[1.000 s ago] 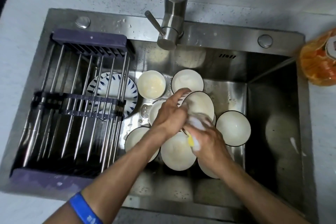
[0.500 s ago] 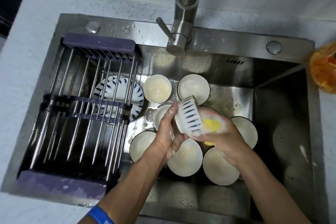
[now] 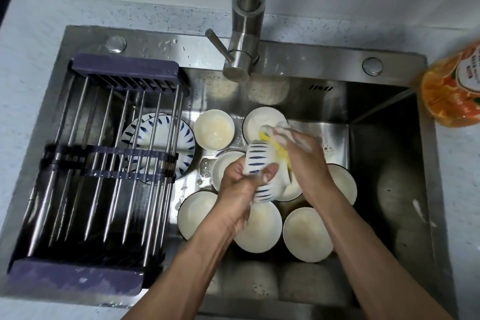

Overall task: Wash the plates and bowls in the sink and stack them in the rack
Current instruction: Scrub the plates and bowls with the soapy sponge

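Note:
My left hand (image 3: 239, 184) grips a white bowl with blue stripes (image 3: 259, 161) above the middle of the steel sink (image 3: 384, 143), tilted on its side. My right hand (image 3: 304, 153), soapy, holds a yellow sponge (image 3: 279, 150) pressed against that bowl. Several white bowls lie on the sink floor below, one at the back (image 3: 214, 130) and one at the front right (image 3: 307, 234). A blue-patterned plate (image 3: 158, 138) lies under the wire rack (image 3: 104, 163) that spans the sink's left side.
The steel faucet (image 3: 244, 41) rises at the back centre, its lever pointing left. An orange dish-soap bottle (image 3: 452, 91) stands on the counter at the right. The sink's right part holds no dishes.
The striped bowl has been lifted and turned in my left hand. My right hand with the sponge moved from the bowl's right side to its far side.

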A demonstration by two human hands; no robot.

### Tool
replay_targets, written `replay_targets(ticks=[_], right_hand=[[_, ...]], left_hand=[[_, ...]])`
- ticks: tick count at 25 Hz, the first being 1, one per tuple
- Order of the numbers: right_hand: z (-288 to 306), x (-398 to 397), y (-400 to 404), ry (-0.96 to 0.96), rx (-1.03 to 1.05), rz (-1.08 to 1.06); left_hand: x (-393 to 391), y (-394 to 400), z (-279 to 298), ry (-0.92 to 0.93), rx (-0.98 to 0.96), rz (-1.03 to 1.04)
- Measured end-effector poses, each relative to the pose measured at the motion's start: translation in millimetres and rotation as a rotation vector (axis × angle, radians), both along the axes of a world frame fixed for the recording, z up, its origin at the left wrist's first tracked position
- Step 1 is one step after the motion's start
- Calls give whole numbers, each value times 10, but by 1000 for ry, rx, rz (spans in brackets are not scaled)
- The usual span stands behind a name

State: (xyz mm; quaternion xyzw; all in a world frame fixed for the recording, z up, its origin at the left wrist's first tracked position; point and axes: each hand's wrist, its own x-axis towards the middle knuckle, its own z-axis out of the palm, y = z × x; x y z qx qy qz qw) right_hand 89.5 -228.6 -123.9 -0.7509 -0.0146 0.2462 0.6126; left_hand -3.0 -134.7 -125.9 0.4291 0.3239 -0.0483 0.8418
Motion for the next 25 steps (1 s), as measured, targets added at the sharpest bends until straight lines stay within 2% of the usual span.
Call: replay_targets(ticks=[2,4,7,8,11,14,17,19,20,22,23,25], right_hand=[[49,-110,-25,-223,-126,170],[20,-248,-122,-349,-120,247],[-23,-96,-215,-158,-84,136],[-30,-97,-209,-152,-93,122],[13,-348,-260,-300,-142,141],[21,-245,-328,-258,-153,-55],[-70,-474,-466,-453,-171,-21],[-95,-749,-610,-322,-78,-187],[-109,-797,-692,-216,-19,-313],[-197,-667,-832,12,42,-590],[-228,-547,-915,125,61,-703],[-186,-357,-1041,282,135,-845]], left_hand=[[80,-55,9,-7,92,27],[105,-95,5,45,137,34],[174,-206,18,-14,129,-18],[221,-192,30,-14,122,-2],[269,-255,94,44,64,43],[257,-460,139,72,-9,16],[415,-410,115,94,-207,115],[521,-341,95,69,-340,159],[574,-336,79,58,-348,156],[706,-426,-41,45,-182,77],[787,-502,-114,37,-2,-35],[966,-667,-239,-26,579,-408]])
